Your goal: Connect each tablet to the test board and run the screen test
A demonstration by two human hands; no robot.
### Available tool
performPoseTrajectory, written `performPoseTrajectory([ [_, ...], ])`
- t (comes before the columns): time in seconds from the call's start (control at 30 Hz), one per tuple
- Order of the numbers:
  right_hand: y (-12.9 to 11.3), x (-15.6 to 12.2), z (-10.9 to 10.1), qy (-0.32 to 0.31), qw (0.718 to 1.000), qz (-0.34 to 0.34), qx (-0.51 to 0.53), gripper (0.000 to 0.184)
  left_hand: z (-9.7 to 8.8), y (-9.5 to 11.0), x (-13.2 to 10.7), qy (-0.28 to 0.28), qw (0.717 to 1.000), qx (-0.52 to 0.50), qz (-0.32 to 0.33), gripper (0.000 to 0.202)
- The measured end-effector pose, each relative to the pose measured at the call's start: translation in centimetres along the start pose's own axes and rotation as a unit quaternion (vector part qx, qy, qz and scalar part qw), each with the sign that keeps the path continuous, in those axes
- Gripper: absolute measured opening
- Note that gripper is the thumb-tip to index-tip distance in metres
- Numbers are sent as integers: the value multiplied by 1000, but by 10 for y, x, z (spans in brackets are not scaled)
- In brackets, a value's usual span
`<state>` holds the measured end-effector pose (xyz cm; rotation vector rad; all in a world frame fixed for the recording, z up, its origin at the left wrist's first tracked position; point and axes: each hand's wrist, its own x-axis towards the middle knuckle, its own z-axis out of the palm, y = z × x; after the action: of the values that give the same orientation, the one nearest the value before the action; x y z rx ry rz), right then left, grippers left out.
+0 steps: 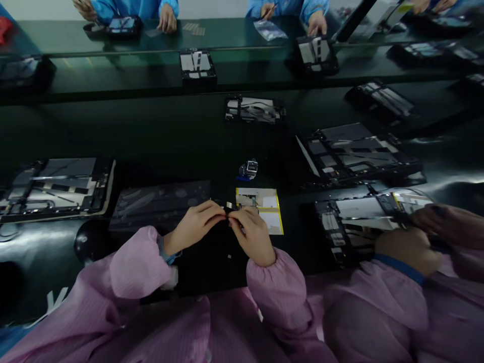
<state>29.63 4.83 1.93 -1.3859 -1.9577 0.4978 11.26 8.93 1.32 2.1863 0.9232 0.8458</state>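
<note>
My left hand (196, 224) and my right hand (252, 234) meet fingertip to fingertip over the dark bench. Both are pinched on a small flat strip-like part (228, 205) held between them; its kind is too small to name. Just behind my right hand lies a yellow-edged sheet (270, 212) bearing small pale pieces. A small metal tape dispenser (248, 169) stands a little farther back. Left of my hands lies a dark clear-film tray (159, 204).
An opened tablet chassis (53, 189) lies at the left, others (355, 154) at the right and farther back (254, 109). A neighbour in a pink sleeve works with both hands (408, 247) on a chassis (363, 217) at my right. People in blue sleeves (166, 17) work across the bench.
</note>
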Motion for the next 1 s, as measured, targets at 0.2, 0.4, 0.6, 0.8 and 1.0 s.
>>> performPoseTrajectory([
  [0.2,2,-2,4,14,1000,8,7,15,3,-1,-1,14,1000,6,15,11],
  [0.4,1,-2,6,27,999,6,-17,15,3,-1,-1,18,1000,4,18,11],
  [0.6,-1,-1,4,22,1000,3,2,16,2,0,0,19,1000,0,18,11],
  [0.8,-1,-1,3,14,1000,3,19,17,2,3,1,16,1000,-18,12,12],
  [1.0,0,-2,8,12,1000,16,18,15,1,4,2,9,999,16,29,9],
])
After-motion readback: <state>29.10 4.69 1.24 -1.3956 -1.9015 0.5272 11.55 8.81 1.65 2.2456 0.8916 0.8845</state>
